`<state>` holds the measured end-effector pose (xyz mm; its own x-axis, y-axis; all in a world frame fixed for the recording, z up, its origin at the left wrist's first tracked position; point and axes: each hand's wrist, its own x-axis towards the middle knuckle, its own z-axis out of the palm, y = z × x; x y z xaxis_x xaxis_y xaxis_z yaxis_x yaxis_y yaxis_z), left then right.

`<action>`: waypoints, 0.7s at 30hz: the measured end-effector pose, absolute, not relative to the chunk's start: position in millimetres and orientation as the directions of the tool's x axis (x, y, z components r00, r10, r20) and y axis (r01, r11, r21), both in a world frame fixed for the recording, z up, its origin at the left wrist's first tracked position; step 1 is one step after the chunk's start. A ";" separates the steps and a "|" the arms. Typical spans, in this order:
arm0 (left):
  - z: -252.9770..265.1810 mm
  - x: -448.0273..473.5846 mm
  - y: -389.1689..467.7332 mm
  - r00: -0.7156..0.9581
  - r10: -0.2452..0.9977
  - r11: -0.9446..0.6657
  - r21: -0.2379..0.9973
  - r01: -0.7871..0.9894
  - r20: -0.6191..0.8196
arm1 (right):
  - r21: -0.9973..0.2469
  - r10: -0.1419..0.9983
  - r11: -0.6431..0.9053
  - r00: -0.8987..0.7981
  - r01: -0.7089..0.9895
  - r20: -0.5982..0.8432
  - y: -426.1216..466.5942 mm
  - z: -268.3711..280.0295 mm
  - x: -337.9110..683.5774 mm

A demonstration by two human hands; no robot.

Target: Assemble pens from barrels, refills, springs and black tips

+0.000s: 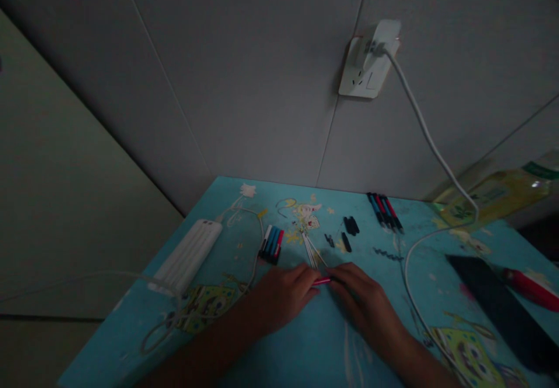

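Over the front middle of the table, my left hand [288,290] pinches one end of a red pen barrel [322,281]. The fingers of my right hand [361,292] close on its other end, where a dark part shows. Just beyond my fingers lie several thin white refills [309,250]. A row of blue, red and white pen barrels [271,244] sits to their left. On the right are small black pen parts [351,225], a single black piece [346,242], tiny dark pieces [329,240] and a line of small springs [388,254]. Several red and blue pens [385,212] lie side by side near the wall.
A white power strip [187,255] with cables runs along the left side. One white cable [408,260] drops from the wall socket [364,67] across the right side. Farther right are a bottle of yellow liquid [502,193], a dark flat strip [502,309] and a red object [530,289].
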<state>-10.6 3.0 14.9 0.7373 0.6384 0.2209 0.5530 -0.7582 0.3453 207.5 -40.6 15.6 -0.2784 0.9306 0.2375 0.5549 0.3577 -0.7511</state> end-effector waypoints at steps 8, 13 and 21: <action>10.7 -12.1 6.2 0.717 0.641 -0.766 0.287 0.575 0.275 | -0.718 0.927 0.361 -0.311 0.595 0.208 -41.8 22.1 205.6; 10.4 -14.5 8.1 0.687 0.656 -0.754 0.308 0.580 0.311 | -0.712 0.935 0.345 -0.290 0.611 0.204 -42.3 25.7 206.5; 17.4 -13.4 8.3 0.686 0.652 -0.758 0.307 0.575 0.323 | -0.666 0.924 0.366 -0.338 0.650 0.178 -43.2 30.2 205.5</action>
